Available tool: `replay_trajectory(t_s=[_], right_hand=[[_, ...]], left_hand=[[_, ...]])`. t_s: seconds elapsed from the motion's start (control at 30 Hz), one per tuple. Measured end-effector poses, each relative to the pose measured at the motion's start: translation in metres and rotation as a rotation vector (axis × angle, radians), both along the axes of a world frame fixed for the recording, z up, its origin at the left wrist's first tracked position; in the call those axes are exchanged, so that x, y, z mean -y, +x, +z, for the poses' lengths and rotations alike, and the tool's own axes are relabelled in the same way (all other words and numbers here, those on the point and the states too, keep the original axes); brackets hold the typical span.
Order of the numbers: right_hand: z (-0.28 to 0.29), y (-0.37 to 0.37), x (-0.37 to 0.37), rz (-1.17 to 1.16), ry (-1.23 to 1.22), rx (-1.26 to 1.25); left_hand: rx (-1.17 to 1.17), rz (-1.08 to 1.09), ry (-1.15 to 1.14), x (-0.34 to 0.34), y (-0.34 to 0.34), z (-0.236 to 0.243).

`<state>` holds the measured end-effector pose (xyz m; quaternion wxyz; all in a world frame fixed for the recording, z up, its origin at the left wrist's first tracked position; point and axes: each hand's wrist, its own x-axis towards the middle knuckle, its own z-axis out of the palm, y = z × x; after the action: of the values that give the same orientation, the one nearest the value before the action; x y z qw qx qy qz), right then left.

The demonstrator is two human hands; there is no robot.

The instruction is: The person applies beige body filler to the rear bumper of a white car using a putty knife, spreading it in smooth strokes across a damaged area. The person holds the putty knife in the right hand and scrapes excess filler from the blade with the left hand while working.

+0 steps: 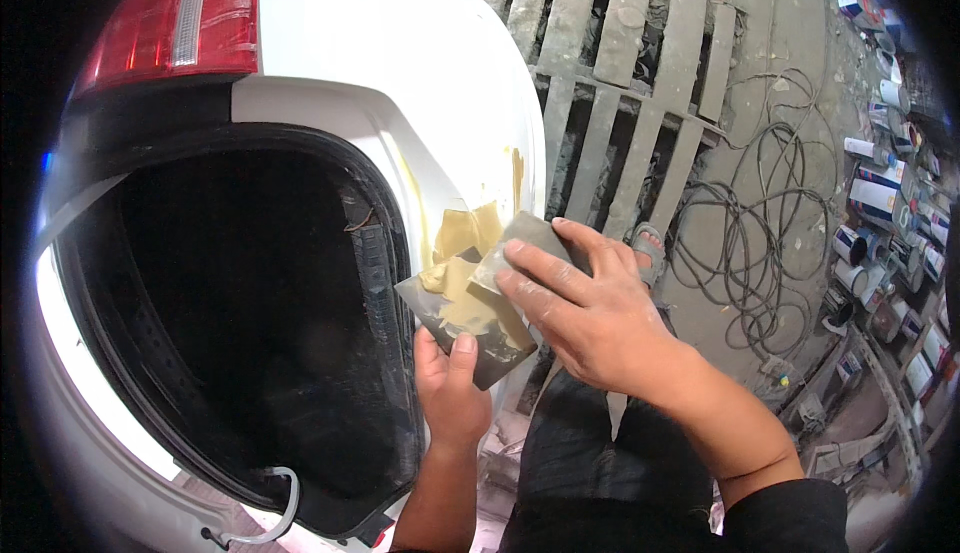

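My left hand point(452, 390) grips a dark square plate point(492, 351) by its lower edge, thumb on top. Yellowish body filler point(465, 295) is smeared over the plate's upper face. In my right hand point(597, 303) is a grey flat spreader point(530, 243), its edge resting on or just over the filler. Just beyond them, the white car body point(400, 13) carries a patch of the same filler point(468, 230) beside the trunk opening. A thinner yellow streak point(517, 178) runs on the panel's outer edge.
The dark trunk opening point(250, 323) with its black seal lies at left, below a red tail light point(165, 18). A slatted floor grate point(610, 83) is at the far right of the car. Coiled hoses point(745, 223) lie on the floor, and several paint cans point(875, 198) line the right.
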<state>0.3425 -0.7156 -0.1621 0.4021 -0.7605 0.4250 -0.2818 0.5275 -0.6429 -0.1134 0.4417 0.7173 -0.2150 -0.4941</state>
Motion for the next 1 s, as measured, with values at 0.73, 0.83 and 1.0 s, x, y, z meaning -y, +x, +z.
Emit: replay_trajectory(t_s=[0.73,0.83,1.0], right_hand=[[-0.033,0.035,0.096,-0.099,0.04,-0.38],[-0.022,0.047,0.082,-0.085,0.047,-0.409],[0.008,0.042,0.068,0.071,0.15,-0.533]], left_hand=[[0.42,-0.038,0.0,-0.026,0.02,0.015],[0.234,0.03,-0.078,-0.034,0.022,0.007],[0.223,0.033,-0.074,-0.034,0.021,0.006]])
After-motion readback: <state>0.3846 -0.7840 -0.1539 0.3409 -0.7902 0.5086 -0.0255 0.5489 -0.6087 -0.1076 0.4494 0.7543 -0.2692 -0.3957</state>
